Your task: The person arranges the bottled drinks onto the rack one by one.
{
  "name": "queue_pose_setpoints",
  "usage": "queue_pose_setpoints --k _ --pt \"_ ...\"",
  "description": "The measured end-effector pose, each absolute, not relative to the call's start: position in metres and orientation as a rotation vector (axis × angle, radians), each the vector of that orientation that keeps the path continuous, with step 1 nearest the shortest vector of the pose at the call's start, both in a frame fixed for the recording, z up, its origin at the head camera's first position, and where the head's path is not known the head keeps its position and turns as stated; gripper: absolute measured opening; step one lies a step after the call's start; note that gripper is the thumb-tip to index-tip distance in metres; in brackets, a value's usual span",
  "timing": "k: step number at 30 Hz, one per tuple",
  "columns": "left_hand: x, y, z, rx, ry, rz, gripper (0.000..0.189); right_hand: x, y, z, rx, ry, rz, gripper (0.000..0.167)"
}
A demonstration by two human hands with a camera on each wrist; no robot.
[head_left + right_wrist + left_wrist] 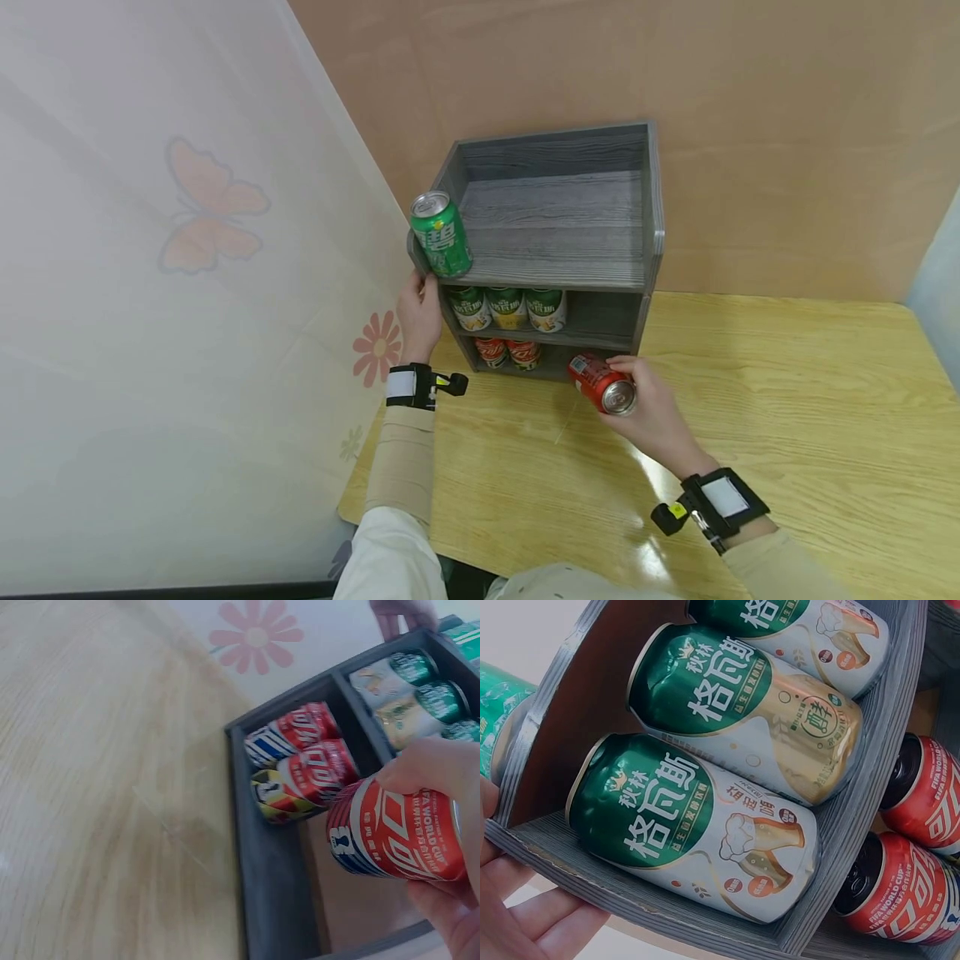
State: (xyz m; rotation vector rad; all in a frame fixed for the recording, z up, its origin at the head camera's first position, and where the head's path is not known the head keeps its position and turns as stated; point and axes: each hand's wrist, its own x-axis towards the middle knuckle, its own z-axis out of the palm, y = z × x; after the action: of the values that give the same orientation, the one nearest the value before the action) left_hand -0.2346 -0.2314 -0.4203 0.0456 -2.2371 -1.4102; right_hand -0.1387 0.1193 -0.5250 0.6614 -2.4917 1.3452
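My right hand [654,418] grips a red soda can [594,382], tilted, in front of the bottom tier of a grey wooden shelf [555,225]. In the right wrist view, thumb and fingers wrap the can [390,832] beside the two red cans [307,780] standing in that tier. My left hand [420,321] holds the shelf's left side panel near the top board, its fingers [562,919] against the panel's outside. Just above it stands a green soda can [441,237] at the top tier's left front corner. Three green-and-white drink cans [507,309] line the middle tier's left part.
The shelf stands on a light wooden table [787,400] against a brown back wall [750,150]. Close on the left is a pale wall covering [247,350] with flower and butterfly prints. Bare board shows to the right of the cans on each tier.
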Motion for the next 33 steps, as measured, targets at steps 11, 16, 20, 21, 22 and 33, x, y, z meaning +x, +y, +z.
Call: queue_pose_setpoints --k 11,16,20,21,22,33 --pt "-0.235 -0.230 -0.420 0.026 -2.227 -1.411 0.039 -0.147 0.109 -0.547 0.721 -2.526 1.327 0.077" --pt "-0.235 -0.231 -0.421 0.039 -2.222 -1.412 0.039 -0.154 0.103 -0.554 0.711 -2.521 1.341 0.076" --pt "-0.236 -0.231 -0.422 0.043 -2.226 -1.409 0.038 -0.159 0.098 -0.561 0.692 -2.538 1.349 0.076" --pt "-0.235 -0.231 -0.422 0.042 -2.227 -1.409 0.038 -0.161 0.096 -0.563 0.682 -2.547 1.348 0.076" --pt "-0.235 -0.231 -0.422 0.044 -2.230 -1.407 0.038 -0.162 0.095 -0.564 0.674 -2.554 1.349 0.076" --pt "-0.236 -0.231 -0.423 0.051 -2.230 -1.381 0.036 -0.168 0.089 -0.574 0.706 -2.602 1.303 0.083"
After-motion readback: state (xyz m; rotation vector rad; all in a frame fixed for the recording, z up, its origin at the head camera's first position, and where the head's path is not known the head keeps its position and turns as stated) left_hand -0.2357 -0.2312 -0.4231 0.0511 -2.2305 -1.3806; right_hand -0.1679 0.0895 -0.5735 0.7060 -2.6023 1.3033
